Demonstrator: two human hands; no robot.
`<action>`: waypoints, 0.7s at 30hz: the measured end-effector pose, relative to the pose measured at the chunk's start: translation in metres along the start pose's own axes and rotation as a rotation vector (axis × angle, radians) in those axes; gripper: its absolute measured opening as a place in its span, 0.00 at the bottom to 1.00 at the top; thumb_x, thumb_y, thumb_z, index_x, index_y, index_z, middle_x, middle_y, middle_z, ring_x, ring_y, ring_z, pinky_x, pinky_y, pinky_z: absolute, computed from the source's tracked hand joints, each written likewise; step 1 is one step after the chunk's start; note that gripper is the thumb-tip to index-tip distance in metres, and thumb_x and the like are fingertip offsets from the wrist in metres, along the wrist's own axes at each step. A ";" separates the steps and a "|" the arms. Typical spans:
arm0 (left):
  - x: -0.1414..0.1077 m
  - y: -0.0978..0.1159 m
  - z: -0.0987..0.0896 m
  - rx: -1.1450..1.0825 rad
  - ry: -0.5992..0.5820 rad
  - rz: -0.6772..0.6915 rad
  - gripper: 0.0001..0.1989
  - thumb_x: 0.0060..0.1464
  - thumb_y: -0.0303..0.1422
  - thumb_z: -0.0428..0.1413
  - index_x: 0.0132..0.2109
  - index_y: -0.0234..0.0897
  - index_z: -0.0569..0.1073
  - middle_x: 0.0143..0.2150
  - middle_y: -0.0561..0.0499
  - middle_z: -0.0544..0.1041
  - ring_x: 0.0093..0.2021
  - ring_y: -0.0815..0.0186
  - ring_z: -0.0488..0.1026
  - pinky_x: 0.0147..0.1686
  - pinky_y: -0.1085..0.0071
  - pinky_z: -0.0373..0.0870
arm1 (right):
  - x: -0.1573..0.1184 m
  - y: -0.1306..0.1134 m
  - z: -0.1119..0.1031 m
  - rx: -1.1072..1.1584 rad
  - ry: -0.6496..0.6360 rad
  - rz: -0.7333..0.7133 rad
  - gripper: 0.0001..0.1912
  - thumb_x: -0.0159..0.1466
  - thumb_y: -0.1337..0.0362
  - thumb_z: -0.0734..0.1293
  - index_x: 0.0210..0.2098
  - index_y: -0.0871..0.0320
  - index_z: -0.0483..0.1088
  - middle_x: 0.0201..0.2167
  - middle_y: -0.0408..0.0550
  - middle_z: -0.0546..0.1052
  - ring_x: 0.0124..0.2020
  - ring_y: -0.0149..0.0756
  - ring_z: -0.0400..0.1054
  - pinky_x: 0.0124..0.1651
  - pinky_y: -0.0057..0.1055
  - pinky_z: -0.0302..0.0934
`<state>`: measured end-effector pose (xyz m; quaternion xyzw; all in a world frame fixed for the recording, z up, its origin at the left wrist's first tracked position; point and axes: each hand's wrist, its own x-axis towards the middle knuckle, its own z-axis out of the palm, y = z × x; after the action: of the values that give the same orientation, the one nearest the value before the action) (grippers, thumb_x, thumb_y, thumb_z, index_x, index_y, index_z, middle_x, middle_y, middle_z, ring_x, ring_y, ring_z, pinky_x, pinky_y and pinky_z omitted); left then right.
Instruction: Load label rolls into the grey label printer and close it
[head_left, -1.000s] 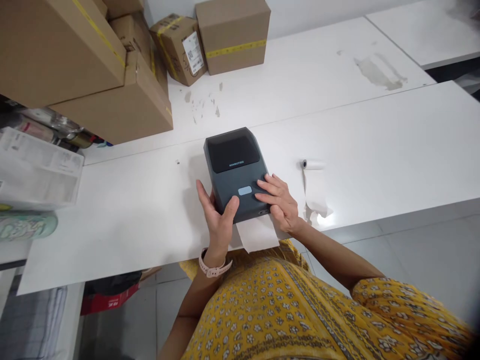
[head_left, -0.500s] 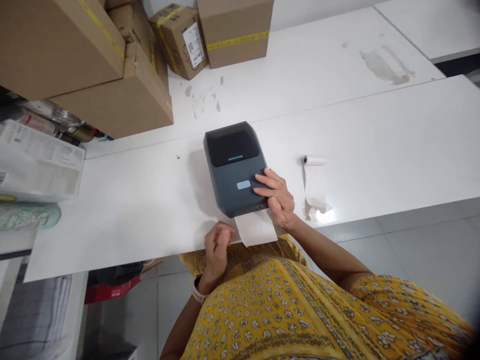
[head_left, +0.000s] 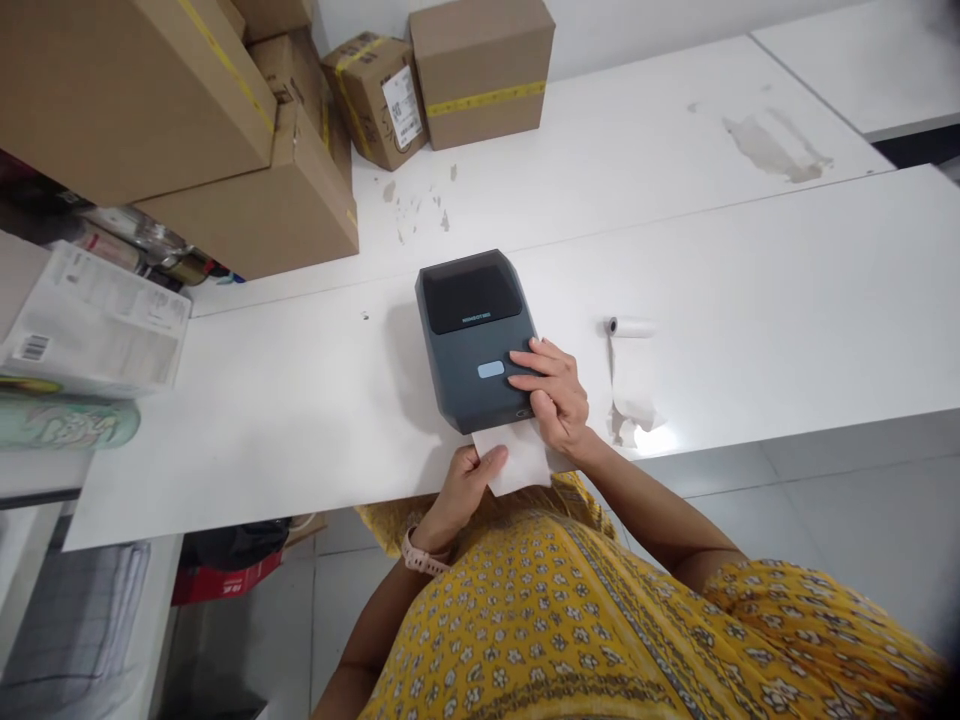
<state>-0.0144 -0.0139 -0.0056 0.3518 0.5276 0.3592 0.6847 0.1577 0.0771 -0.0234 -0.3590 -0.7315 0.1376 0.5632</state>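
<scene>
A dark blue-grey printer (head_left: 480, 345) with a black lid and a light blue button lies on the white table, turned slightly. White paper (head_left: 521, 458) sticks out of its near end, over the table's front edge. My left hand (head_left: 466, 485), with a pink watch on the wrist, pinches the left side of this paper between thumb and fingers. My right hand (head_left: 555, 395) grips the printer's near right corner, two fingers lying on its top beside the button.
A small roll of white paper (head_left: 632, 327), partly unrolled, lies to the right on the table (head_left: 750, 300). Cardboard boxes (head_left: 480, 75) stand at the back left. At the far left are a white package (head_left: 105, 320) and a green patterned item (head_left: 67, 423).
My left hand has moved right and up and has taken hold of the paper. My right hand stays on the printer. The view has shifted slightly.
</scene>
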 end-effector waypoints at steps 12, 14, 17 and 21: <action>-0.011 0.010 -0.050 0.248 0.271 0.317 0.26 0.66 0.52 0.51 0.28 0.38 0.72 0.22 0.56 0.62 0.23 0.70 0.60 0.27 0.71 0.58 | 0.048 -0.031 -0.020 -0.399 -0.342 -0.145 0.14 0.75 0.47 0.60 0.49 0.41 0.75 0.65 0.36 0.75 0.74 0.48 0.57 0.79 0.56 0.21; -0.007 0.012 -0.055 0.222 0.361 0.376 0.25 0.67 0.50 0.52 0.26 0.38 0.71 0.21 0.56 0.62 0.23 0.70 0.60 0.26 0.71 0.59 | 0.048 -0.030 -0.018 -0.419 -0.365 -0.172 0.13 0.74 0.48 0.61 0.47 0.43 0.74 0.64 0.37 0.76 0.74 0.48 0.57 0.80 0.56 0.22; 0.002 0.013 -0.052 0.204 0.470 0.475 0.22 0.67 0.48 0.53 0.31 0.38 0.74 0.25 0.54 0.70 0.26 0.70 0.66 0.28 0.72 0.64 | 0.044 -0.024 -0.017 -0.362 -0.394 -0.124 0.12 0.75 0.50 0.62 0.48 0.45 0.73 0.66 0.39 0.75 0.75 0.47 0.57 0.79 0.60 0.26; 0.010 0.012 -0.034 0.236 0.529 0.571 0.20 0.69 0.48 0.51 0.59 0.43 0.75 0.59 0.44 0.78 0.57 0.60 0.76 0.53 0.64 0.76 | 0.029 -0.017 -0.021 -0.172 -0.404 0.037 0.16 0.76 0.51 0.58 0.56 0.45 0.72 0.73 0.43 0.66 0.77 0.49 0.51 0.77 0.64 0.39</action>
<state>-0.0473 0.0041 -0.0071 0.4556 0.6043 0.5501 0.3531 0.1674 0.0808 0.0144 -0.3842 -0.8318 0.1540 0.3699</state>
